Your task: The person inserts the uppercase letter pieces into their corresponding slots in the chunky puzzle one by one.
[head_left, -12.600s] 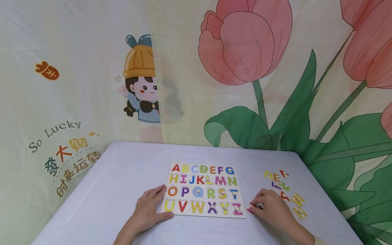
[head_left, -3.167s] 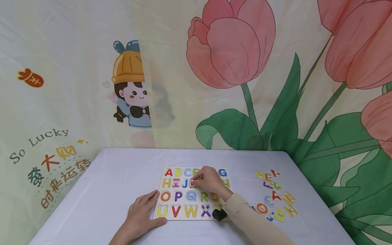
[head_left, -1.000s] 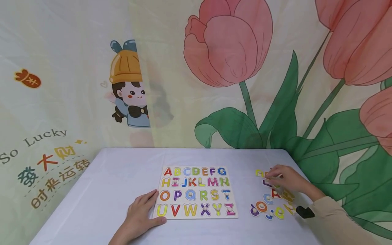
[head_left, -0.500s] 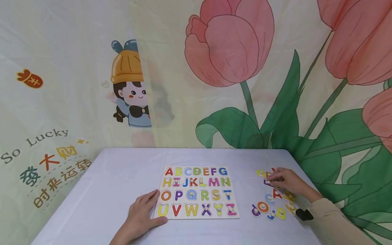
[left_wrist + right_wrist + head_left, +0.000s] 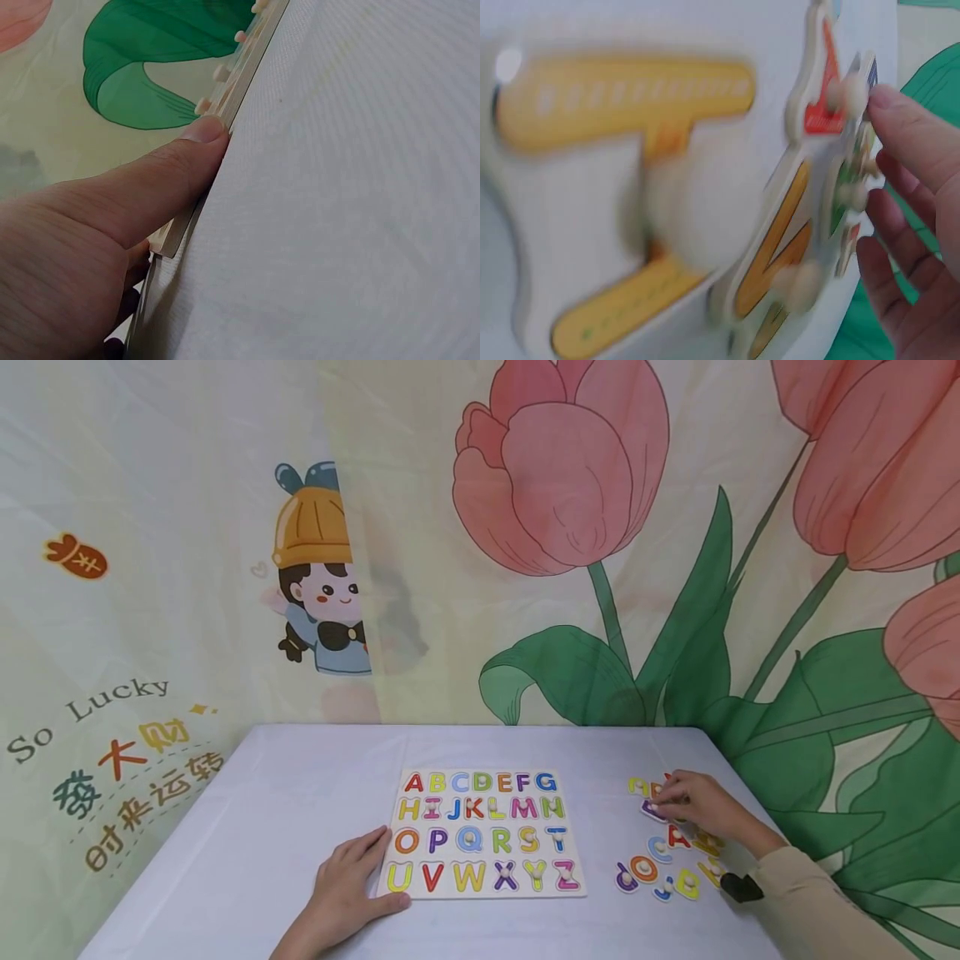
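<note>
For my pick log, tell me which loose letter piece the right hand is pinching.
The purple letter piece farther from the person: the right hand pinches it. The other loose purple piece lies untouched, nearest the board.

Purple letter (image 5: 651,811) now in right hand (image 5: 701,802)

At six o'clock, a white letter board (image 5: 450,824) carries the alphabet in four rows: A–G, H–N, O–T, U–Z. Between four and five o'clock lie a blue C piece (image 5: 653,850), an orange O piece (image 5: 643,867) and a red A piece (image 5: 678,837); a purple piece (image 5: 651,811) has its letter partly covered. Between eight and nine o'clock, the cloth backdrop (image 5: 187,527) reads "So Lucky", above "發大财" and "时来运转". A printed red pouch (image 5: 77,557), between nine and ten, bears an unclear character.
</note>
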Action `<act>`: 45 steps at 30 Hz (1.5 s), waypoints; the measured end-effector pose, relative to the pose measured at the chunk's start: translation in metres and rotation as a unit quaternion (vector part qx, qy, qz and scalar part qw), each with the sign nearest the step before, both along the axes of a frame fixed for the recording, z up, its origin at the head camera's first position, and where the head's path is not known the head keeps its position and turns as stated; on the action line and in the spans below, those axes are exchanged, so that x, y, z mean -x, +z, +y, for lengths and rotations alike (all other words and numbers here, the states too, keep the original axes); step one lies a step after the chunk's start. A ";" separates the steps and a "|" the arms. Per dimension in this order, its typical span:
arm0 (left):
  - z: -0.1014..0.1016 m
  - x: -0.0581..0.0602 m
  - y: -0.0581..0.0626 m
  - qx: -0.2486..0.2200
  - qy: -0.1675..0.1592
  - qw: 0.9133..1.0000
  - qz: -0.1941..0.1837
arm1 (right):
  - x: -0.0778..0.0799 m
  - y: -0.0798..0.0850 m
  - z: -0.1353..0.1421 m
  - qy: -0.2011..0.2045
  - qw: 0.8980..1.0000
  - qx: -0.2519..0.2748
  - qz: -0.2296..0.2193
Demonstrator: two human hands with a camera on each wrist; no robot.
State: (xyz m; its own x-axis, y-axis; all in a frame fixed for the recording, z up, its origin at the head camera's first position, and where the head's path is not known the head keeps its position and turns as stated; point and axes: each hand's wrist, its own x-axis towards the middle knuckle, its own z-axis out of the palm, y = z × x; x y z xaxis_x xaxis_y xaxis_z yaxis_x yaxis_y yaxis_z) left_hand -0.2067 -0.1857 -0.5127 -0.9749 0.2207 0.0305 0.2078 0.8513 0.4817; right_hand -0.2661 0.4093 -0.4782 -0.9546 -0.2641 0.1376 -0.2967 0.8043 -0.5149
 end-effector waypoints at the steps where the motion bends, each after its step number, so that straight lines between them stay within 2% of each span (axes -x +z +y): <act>1: 0.000 0.000 0.000 0.001 0.001 1.000 0.000 | 0.000 0.001 -0.002 0.000 1.000 -0.004 0.005; 6: 0.001 0.000 0.001 0.002 0.008 1.000 -0.006 | 0.001 0.003 -0.018 -0.019 0.999 -0.021 0.021; 13: 0.000 0.000 0.002 0.002 0.009 1.000 -0.008 | 0.006 0.007 -0.055 -0.044 0.999 -0.010 0.028; 25: -0.001 0.000 -0.001 0.002 0.007 1.000 -0.002 | 0.036 0.013 -0.140 -0.079 0.996 -0.005 0.043; 32: -0.001 0.000 -0.001 -0.004 0.005 1.000 0.000 | 0.053 0.015 -0.184 -0.069 0.997 0.009 0.036; 37: 0.000 -0.002 0.000 -0.010 0.001 1.000 0.004 | 0.062 0.010 -0.203 -0.065 0.997 0.021 0.027; 45: 0.001 -0.003 0.001 -0.012 0.001 1.000 0.005 | 0.069 0.002 -0.216 -0.069 0.997 0.042 0.007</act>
